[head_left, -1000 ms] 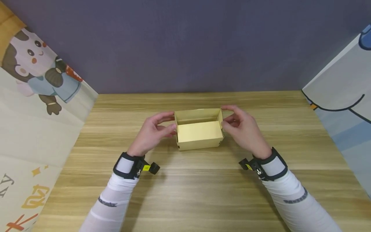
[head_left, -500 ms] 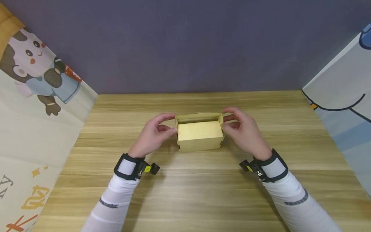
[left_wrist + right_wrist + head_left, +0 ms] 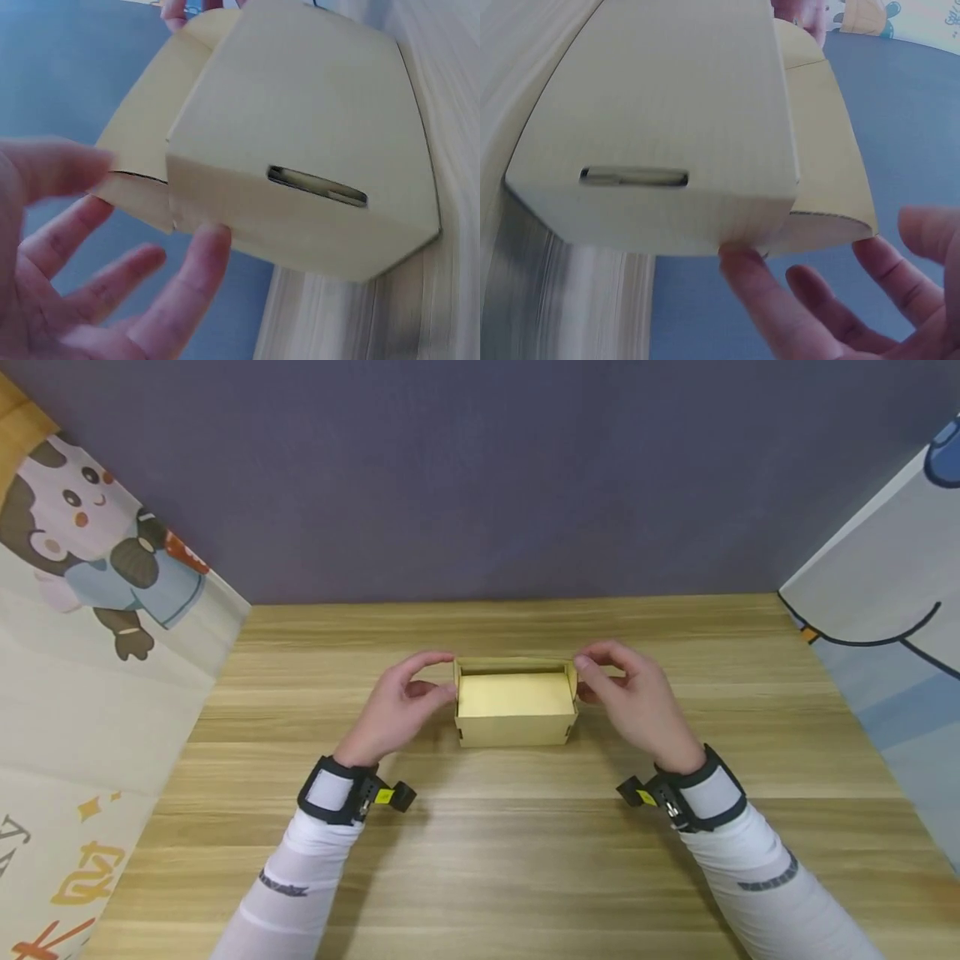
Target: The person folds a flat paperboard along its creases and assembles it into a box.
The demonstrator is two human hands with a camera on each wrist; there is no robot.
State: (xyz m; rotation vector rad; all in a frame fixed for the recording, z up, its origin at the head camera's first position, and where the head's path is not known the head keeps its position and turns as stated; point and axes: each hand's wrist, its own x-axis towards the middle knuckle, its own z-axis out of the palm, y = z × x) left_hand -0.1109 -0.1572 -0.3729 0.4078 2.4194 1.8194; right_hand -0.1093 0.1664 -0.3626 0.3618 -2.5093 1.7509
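A plain yellowish cardboard box (image 3: 514,730) stands on the table, its raised rear panel (image 3: 513,666) rising behind a bright sloping panel (image 3: 514,695). At its left end is my left hand (image 3: 393,704), with thumb and index finger at the edge of the side flap (image 3: 141,199) and another finger against the box side. My right hand (image 3: 633,700) is at the other end. In the right wrist view its index fingertip touches the corner of a side flap (image 3: 821,231), the thumb stands a little apart, and a lower finger touches the box side. Narrow slots show near the box's edges.
The wood-grain table (image 3: 517,860) extends around the box on all sides. A dark blue-grey wall (image 3: 510,477) rises behind it. Printed cartoon sheets (image 3: 97,543) flank the left and right sides. Wrist straps (image 3: 330,791) with small cameras sit on both forearms.
The rear panel appears shorter from above, and more of the front face shows. My right thumb has moved up towards the flap's rear corner. The left hand stays almost in place.
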